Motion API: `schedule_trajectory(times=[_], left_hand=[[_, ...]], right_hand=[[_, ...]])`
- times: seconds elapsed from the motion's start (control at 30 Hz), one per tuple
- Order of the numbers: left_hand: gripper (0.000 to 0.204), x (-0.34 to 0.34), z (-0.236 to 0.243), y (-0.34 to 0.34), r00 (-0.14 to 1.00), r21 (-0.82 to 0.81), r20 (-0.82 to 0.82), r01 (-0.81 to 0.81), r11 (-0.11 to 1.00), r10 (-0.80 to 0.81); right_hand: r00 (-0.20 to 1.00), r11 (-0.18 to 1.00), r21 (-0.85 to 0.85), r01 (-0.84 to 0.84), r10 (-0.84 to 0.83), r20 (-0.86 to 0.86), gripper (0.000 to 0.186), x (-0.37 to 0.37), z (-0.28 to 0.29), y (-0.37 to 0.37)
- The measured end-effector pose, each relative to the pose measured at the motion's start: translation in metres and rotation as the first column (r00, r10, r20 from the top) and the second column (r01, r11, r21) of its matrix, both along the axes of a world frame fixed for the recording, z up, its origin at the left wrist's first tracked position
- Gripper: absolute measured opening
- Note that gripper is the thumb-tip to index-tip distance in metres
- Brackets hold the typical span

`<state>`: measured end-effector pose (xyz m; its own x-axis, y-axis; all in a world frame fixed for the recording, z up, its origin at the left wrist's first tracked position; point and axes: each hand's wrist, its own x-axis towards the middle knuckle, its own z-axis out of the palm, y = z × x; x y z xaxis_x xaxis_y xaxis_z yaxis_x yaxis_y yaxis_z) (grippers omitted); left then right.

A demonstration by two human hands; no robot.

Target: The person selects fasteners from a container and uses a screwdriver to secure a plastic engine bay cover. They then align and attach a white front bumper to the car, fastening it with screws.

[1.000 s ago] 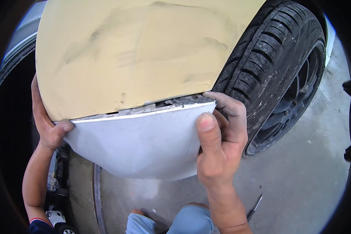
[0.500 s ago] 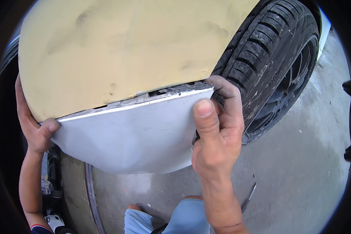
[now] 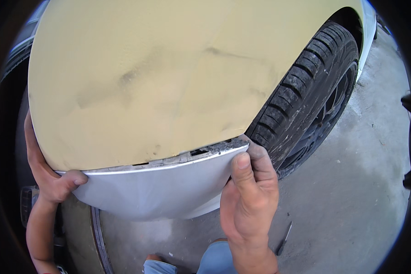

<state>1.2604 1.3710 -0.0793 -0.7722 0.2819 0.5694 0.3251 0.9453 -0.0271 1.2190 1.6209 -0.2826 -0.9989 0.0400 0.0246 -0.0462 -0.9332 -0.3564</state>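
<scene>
A pale grey-white car bumper (image 3: 160,194) with a bright white upper edge lies below a large yellowish body panel (image 3: 137,100) with dark smudges. My left hand (image 3: 59,185) grips the bumper's left end, thumb over its top edge, its fingers partly hidden behind. At the other end, beside the tyre, my right hand (image 3: 253,187) pinches the corner, thumb on the front and fingers curled behind. A gap with rough grey and black material (image 3: 205,148) shows between bumper and panel, wider toward the right and nearly closed at the left.
A black tyre (image 3: 290,96) on a dark wheel (image 3: 322,114) stands to the right. On the concrete floor (image 3: 347,192) lies a slim tool (image 3: 285,237) with a dark handle. A metal strip (image 3: 98,237) crosses the floor at lower left. My knees (image 3: 217,258) show at the bottom.
Bumper and hands now appear lower in the picture, and more of the yellowish panel shows above. Both hands keep their hold at the same ends.
</scene>
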Motion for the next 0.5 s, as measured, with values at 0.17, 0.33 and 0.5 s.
schedule_trajectory(times=[0.17,0.33,0.5], left_hand=[[0.135,0.0,-0.002,-0.001,0.999,0.06,0.04,0.011,0.998,-0.014],[0.132,0.001,0.001,0.001,0.997,0.014,0.072,0.028,1.0,-0.029],[0.129,-0.001,-0.002,0.003,0.985,0.151,0.13,0.097,0.984,-0.117]], right_hand=[[0.993,0.992,-0.06,-0.112,0.113,0.014,0.047,-0.003,0.0,0.005],[0.991,0.993,0.009,-0.121,0.122,-0.056,0.058,-0.01,0.003,0.01],[0.92,0.958,-0.028,-0.286,0.266,-0.287,0.059,-0.03,0.0,0.017]])
